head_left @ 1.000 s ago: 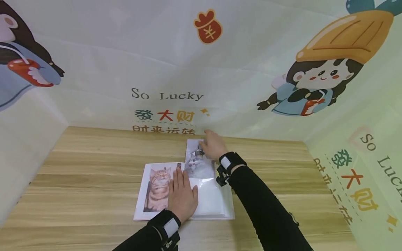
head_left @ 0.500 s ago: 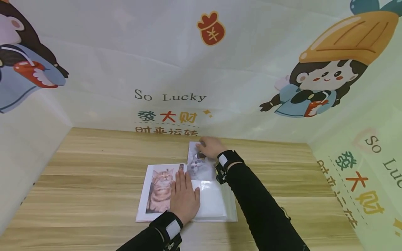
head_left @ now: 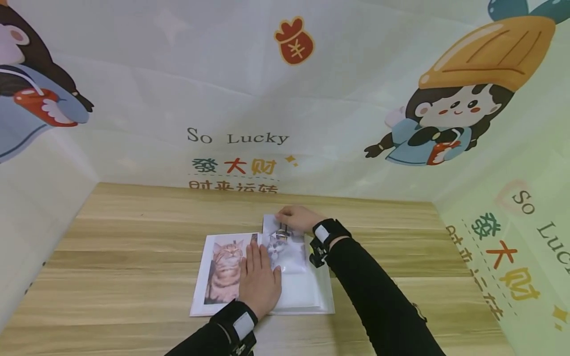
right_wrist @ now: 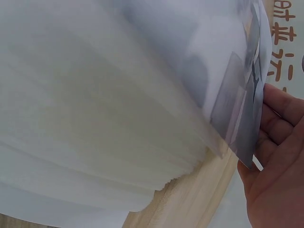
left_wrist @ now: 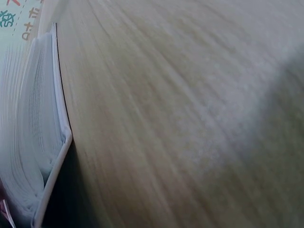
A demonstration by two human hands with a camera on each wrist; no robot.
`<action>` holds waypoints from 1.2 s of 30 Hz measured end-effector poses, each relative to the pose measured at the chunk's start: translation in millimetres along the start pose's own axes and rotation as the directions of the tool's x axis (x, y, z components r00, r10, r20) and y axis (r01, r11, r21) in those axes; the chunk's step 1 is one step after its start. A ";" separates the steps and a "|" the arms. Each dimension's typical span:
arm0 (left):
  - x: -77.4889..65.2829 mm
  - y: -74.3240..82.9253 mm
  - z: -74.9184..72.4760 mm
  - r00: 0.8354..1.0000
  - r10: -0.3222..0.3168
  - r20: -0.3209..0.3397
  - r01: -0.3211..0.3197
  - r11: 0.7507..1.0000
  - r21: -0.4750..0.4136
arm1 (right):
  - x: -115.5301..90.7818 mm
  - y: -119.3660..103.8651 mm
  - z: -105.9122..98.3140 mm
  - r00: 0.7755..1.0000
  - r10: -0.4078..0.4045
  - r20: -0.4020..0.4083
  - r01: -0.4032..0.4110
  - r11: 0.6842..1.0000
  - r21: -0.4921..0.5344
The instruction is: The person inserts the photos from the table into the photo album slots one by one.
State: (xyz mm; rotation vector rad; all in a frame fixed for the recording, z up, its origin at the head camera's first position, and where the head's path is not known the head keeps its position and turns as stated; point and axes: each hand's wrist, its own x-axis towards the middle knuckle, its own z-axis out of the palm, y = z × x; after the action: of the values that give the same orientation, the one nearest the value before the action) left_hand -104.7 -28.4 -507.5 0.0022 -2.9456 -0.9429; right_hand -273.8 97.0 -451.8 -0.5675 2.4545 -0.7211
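A photo album (head_left: 303, 294) lies open on the table. Its left page holds a picture of an orange cat (head_left: 224, 277). My left hand (head_left: 260, 284) rests flat on the album near the fold, fingers straight, partly covering that page. My right hand (head_left: 299, 219) pinches the upper part of a grey cat photo (head_left: 277, 244). The photo's lower part lies inside the right page's clear sleeve, its top still sticking out past the album. In the right wrist view, thumb and fingers hold the photo's edge (right_wrist: 249, 128), which bends. The left wrist view shows the album's stacked page edges (left_wrist: 38, 95).
The wooden table (head_left: 133, 267) extends around the album on both sides. A pale printed cloth (head_left: 213, 89) with cartoon figures and lettering rises behind the table and along its sides.
My right hand has gripped the photo's top and moved toward me, pushing the photo farther down into the sleeve. My left hand has stayed flat on the album.
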 end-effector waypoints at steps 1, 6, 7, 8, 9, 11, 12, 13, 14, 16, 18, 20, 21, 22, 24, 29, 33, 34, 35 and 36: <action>0.0 0.1 -0.1 1.000 -0.002 0.003 0.002 1.000 -0.003 | -1.4 -0.2 0.5 1.000 0.002 0.005 -0.002 1.000 0.011; -0.8 1.5 0.0 1.000 0.002 -0.013 -0.002 1.000 -0.016 | -7.0 -1.3 3.2 0.999 -0.021 0.037 0.020 1.000 0.007; -1.0 1.7 0.2 1.000 0.002 -0.017 -0.003 1.000 -0.020 | -8.4 -1.8 3.7 0.999 -0.026 0.041 0.026 1.000 -0.003; -1.2 1.8 0.1 1.000 0.006 -0.022 -0.006 1.000 -0.022 | -9.8 -2.3 4.3 0.998 -0.033 0.047 0.034 0.999 -0.013; -1.4 2.0 0.1 1.000 0.006 -0.024 -0.006 1.000 -0.024 | -11.2 -2.6 5.0 0.998 -0.042 0.050 0.043 0.999 -0.023; -1.4 1.8 0.8 1.000 0.003 -0.024 -0.004 1.000 -0.028 | -14.4 -3.4 6.2 0.997 -0.057 0.056 0.059 0.998 -0.034; -1.3 1.6 1.0 1.000 0.003 -0.022 -0.003 1.000 -0.029 | -15.9 -3.7 7.0 0.996 -0.063 0.060 0.065 0.997 -0.035; -1.2 1.2 1.5 1.000 0.002 -0.019 -0.002 1.000 -0.030 | -17.5 -4.0 7.6 0.996 -0.067 0.066 0.070 0.997 -0.035; -1.0 0.7 2.0 1.000 0.003 -0.019 -0.004 1.000 -0.030 | -19.0 -4.1 8.3 0.995 -0.073 0.073 0.075 0.996 -0.037; -0.9 -0.2 3.3 1.000 0.000 -0.011 0.000 1.000 -0.022 | -22.3 -4.6 9.2 0.994 -0.068 0.088 0.071 0.997 -0.028; -0.5 -0.9 4.0 1.000 -0.001 -0.007 0.001 1.000 -0.010 | -25.0 -5.3 9.8 0.992 -0.062 0.107 0.065 0.998 -0.023; 0.4 -2.0 5.1 1.000 0.000 -0.010 0.000 1.000 0.004 | -27.3 -6.2 10.6 0.991 -0.058 0.123 0.062 0.998 -0.027; 0.7 -2.0 5.0 1.000 -0.002 -0.007 0.002 1.000 0.011 | -28.3 -6.7 10.7 0.990 -0.058 0.129 0.062 0.997 -0.034; 1.2 -2.0 4.5 1.000 -0.002 -0.008 0.002 1.000 0.013 | -29.0 -7.3 11.1 0.989 -0.060 0.133 0.066 0.997 -0.046; 1.6 -1.9 3.3 1.000 -0.002 -0.008 0.002 1.000 0.015 | -30.4 -8.1 11.8 0.988 -0.063 0.141 0.074 0.995 -0.071; 1.2 -1.4 2.6 1.000 0.000 -0.006 0.000 1.000 0.007 | -33.5 -8.5 13.4 0.984 -0.061 0.166 0.082 0.989 -0.120; 1.1 -1.8 2.9 1.000 -0.001 0.000 0.001 1.000 0.002 | -36.7 -10.3 13.5 0.981 -0.061 0.186 0.092 0.983 -0.161; 1.1 -1.7 2.6 1.000 -0.002 0.002 0.002 1.000 0.001 | -37.8 -10.6 13.7 0.980 -0.067 0.186 0.100 0.980 -0.172; 1.1 -1.5 2.3 1.000 -0.003 0.004 0.003 1.000 0.000 | -38.5 -10.2 14.7 0.981 -0.082 0.178 0.115 0.976 -0.186; 1.2 -1.4 2.0 1.000 -0.004 0.006 0.004 1.000 -0.003 | -39.5 -9.2 16.4 0.981 -0.100 0.166 0.133 0.970 -0.203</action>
State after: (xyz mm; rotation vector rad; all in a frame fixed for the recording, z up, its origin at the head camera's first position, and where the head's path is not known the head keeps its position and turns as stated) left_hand -106.0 -28.4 -510.0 0.0044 -2.9508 -0.9497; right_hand -231.3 104.2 -444.3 -0.8241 2.3830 -0.4409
